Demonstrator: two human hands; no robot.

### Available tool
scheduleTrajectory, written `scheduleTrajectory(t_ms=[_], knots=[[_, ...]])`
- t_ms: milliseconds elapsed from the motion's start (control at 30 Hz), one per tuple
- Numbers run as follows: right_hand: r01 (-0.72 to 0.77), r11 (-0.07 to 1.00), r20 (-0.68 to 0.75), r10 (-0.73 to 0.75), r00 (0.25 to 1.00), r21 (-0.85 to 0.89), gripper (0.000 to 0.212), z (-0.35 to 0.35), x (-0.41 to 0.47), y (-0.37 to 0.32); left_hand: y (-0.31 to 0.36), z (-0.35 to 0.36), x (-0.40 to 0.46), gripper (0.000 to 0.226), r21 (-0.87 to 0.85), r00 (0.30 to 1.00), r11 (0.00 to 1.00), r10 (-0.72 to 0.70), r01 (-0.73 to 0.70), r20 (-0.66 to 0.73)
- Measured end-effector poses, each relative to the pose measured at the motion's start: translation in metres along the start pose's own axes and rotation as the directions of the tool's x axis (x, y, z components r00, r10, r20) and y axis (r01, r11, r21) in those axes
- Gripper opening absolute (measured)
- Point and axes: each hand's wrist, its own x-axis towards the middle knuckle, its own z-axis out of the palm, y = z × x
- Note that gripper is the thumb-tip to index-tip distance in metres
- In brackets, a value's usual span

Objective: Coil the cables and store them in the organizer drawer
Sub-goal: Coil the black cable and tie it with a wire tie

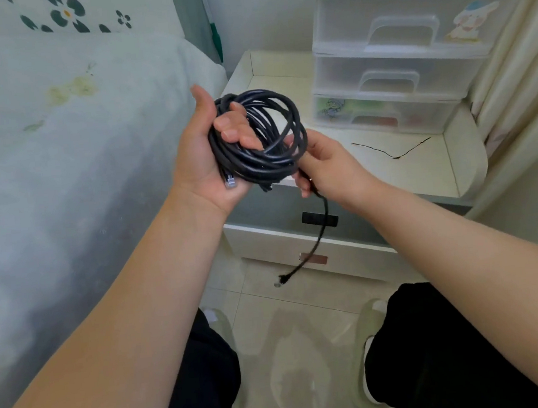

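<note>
Holding a dark coiled cable above the front edge of a white bedside cabinet, the left hand has its palm turned up and its fingers curled through the middle of the loops, so the bundle hangs round them. A clear plug at one end of the cable lies against the heel of that palm. The right hand meets the coil at its lower right side, thumb and fingers pinching the strand where it leaves the loops. From that pinch the loose tail drops down past the cabinet's front, and its end connector hangs just above the tiled floor.

On the cabinet top, well behind the hands, stands a translucent plastic organizer with three stacked drawers, all pushed in; cartoon stickers show on the top and bottom ones. A thin dark wire lies on the cabinet top in front of the organizer, apart from the coil. The cabinet's own drawer below stands slightly pulled out.

A bed with a pale floral cover fills the left side. At the bottom edge, dark trouser legs and light shoes rest on the floor
</note>
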Motion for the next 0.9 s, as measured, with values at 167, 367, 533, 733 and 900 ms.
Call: scheduleTrajectory(t_ms=[167, 367, 533, 733, 900], knots=[[0.043, 0.921, 0.061, -0.021, 0.998, -0.387, 0.026, 0.013, -0.008, -0.002, 0.003, -0.002, 0.004, 0.047, 0.027, 0.949, 0.976, 0.216, -0.216, -0.229], [-0.001, 0.862, 0.184, 0.11, 0.977, -0.508, 0.035, 0.028, -0.024, -0.005, 0.004, 0.0, 0.003, 0.043, 0.118, 0.841, 0.925, 0.378, -0.362, -0.386], [-0.047, 0.867, 0.277, 0.209, 0.938, -0.496, 0.04, 0.028, -0.029, -0.012, 0.004, 0.001, 0.003, 0.043, 0.271, 0.794, 0.878, 0.473, -0.393, -0.381], [-0.123, 0.88, 0.343, 0.303, 0.889, -0.459, 0.038, 0.024, -0.029, -0.021, -0.004, -0.001, 0.007, 0.048, 0.566, 0.695, 0.719, 0.643, -0.404, -0.321], [-0.074, 0.855, 0.45, 0.341, 0.825, -0.513, 0.032, 0.014, -0.03, -0.03, 0.0, -0.012, 0.011, 0.066, 0.692, 0.682, 0.639, 0.672, -0.336, -0.289]])
